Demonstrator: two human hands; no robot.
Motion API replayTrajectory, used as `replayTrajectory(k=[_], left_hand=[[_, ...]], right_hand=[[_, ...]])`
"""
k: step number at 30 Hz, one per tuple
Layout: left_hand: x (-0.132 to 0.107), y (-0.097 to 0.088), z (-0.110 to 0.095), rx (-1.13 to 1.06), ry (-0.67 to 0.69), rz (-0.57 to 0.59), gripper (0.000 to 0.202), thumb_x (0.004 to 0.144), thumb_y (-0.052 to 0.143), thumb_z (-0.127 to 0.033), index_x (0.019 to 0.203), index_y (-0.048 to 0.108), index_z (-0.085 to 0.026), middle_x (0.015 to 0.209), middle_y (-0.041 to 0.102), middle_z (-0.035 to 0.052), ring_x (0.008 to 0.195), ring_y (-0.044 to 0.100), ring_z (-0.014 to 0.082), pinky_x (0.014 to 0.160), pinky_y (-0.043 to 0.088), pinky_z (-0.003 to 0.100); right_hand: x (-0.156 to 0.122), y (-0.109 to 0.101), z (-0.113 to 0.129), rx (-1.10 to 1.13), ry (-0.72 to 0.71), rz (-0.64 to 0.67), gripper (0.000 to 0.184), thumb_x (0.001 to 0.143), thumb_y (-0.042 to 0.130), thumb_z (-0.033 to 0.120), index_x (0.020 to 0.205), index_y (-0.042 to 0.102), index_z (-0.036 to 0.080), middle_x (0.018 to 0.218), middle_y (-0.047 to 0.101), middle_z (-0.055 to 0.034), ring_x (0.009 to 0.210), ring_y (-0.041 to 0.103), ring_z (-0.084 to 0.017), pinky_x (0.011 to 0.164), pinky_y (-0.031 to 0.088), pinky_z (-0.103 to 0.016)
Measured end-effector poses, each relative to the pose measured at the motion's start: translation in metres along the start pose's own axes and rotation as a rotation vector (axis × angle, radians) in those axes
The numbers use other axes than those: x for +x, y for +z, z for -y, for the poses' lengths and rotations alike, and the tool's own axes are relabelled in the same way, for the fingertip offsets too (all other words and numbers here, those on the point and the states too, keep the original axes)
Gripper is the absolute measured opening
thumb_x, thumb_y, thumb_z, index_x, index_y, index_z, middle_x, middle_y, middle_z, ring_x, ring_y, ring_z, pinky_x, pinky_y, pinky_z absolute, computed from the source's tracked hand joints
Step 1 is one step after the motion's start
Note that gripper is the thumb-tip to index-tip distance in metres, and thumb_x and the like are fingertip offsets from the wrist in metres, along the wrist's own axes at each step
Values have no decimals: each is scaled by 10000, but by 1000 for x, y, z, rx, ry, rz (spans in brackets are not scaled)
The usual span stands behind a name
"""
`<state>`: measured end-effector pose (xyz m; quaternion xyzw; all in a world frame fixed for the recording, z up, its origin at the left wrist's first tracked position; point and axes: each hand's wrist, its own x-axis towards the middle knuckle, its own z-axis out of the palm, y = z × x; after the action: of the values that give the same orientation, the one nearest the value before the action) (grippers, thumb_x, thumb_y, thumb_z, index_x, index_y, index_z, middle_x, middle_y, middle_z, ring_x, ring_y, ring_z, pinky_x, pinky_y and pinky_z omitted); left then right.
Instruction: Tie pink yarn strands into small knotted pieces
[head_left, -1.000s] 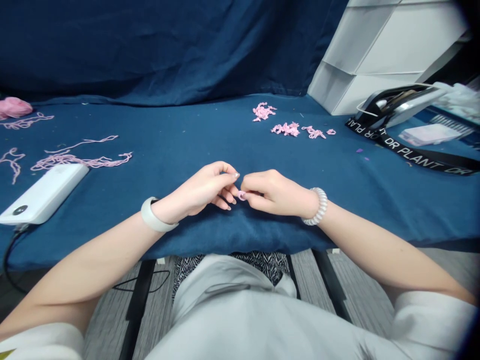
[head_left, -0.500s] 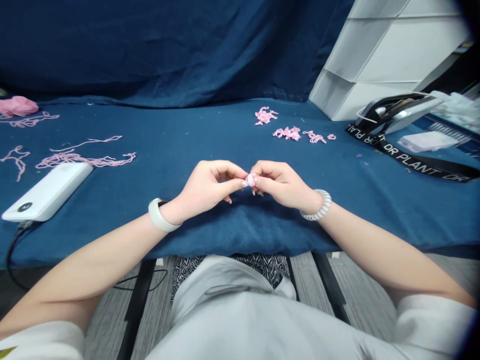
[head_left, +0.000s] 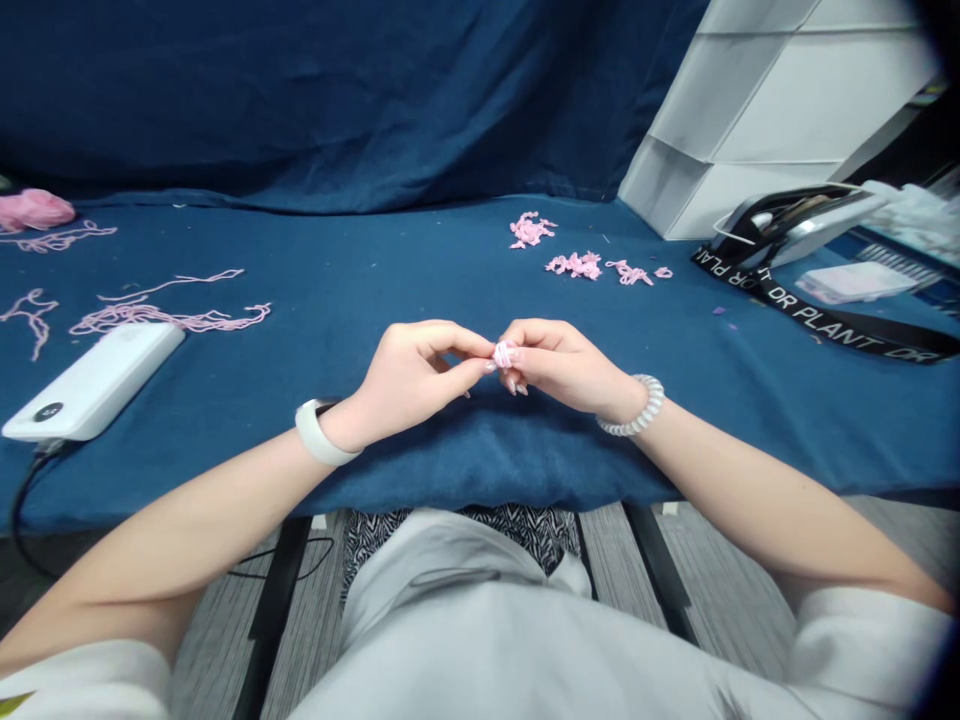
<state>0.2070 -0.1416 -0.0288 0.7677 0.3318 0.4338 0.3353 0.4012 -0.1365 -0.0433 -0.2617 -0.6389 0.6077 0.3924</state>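
Observation:
A small knot of pink yarn (head_left: 502, 355) sits between the fingertips of both hands, just above the near part of the blue-covered table. My left hand (head_left: 424, 372) pinches it from the left with thumb and forefinger. From the other side, my right hand (head_left: 559, 365) closes thumb and fingers on it, hiding part of the yarn. Small pink yarn pieces (head_left: 575, 265) lie farther back on the right, with another little heap (head_left: 531, 230) behind them. Longer pink strands (head_left: 210, 320) are spread out at the left.
A white power bank (head_left: 97, 385) with a black cable rests at the left, partly over the strands. Pink yarn (head_left: 34, 210) is bunched at the far left. On the right lie a lettered black strap (head_left: 825, 320) and a clear case (head_left: 855, 282), near white boxes (head_left: 772, 100).
Both hands stay at nearly the same spot, with the fingers shifting slightly around the pink yarn. The yarn shows a little differently between them.

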Motion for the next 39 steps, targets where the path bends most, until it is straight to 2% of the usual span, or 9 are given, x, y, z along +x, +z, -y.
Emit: replayTrajectory(k=[4,8,13,16,19,22,28,34,39], left_hand=[[-1,-1,0,148,120,-34,86,767,663,-200,786,735,-158,762,704,12,641,635,55,521,462,104],[0,-1,0,233,189,-39,94,775,632,-186,766,722,-158,733,699,9,637,613,50,526,440,110],[0,-1,2,291,236,-58,103,765,610,-178,713,693,-148,695,683,10,603,585,53,507,419,122],[-1,0,3,289,235,-64,90,756,610,-161,695,673,-143,687,674,3,598,573,46,514,417,119],[-1,1,4,290,247,-60,75,749,612,-150,696,664,-140,687,668,-1,601,571,43,527,422,118],[-1,1,5,305,271,-56,73,750,610,-145,701,663,-137,686,666,-1,603,573,42,534,429,114],[-1,1,6,318,301,-68,72,754,617,-154,708,666,-128,707,682,8,606,587,45,538,448,108],[-1,1,5,292,266,-69,78,760,624,-170,711,672,-134,720,685,11,622,597,51,550,466,114],[-1,1,4,280,212,-88,95,767,621,-197,726,690,-146,722,686,13,623,596,61,554,471,133]], right_hand=[[2,1,-2,45,34,-2,237,811,670,344,762,592,126,643,561,13,564,506,-55,534,426,-174],[3,2,-2,10,35,-1,244,812,667,342,750,590,119,634,554,14,558,496,-52,537,421,-179],[1,7,1,-162,4,-39,263,827,644,355,739,577,116,629,549,12,563,489,-57,556,413,-192],[-1,9,2,-268,-57,-135,279,798,674,348,715,528,125,638,527,15,570,463,-58,540,388,-192],[-2,9,1,-345,-177,-215,240,762,715,300,832,554,135,696,514,18,613,460,-67,564,399,-203],[-3,9,1,-443,-277,-223,274,790,688,276,1021,616,147,757,553,-4,672,502,-90,619,435,-231],[-4,9,7,-587,-361,-253,129,813,661,288,798,723,176,777,668,-49,720,582,-132,667,466,-277],[-4,9,9,-467,-327,-328,94,791,679,265,759,728,192,785,687,-37,720,609,-133,658,476,-273],[-5,9,8,-516,-318,-415,119,791,676,289,743,722,190,770,686,-36,721,610,-144,676,485,-292]])
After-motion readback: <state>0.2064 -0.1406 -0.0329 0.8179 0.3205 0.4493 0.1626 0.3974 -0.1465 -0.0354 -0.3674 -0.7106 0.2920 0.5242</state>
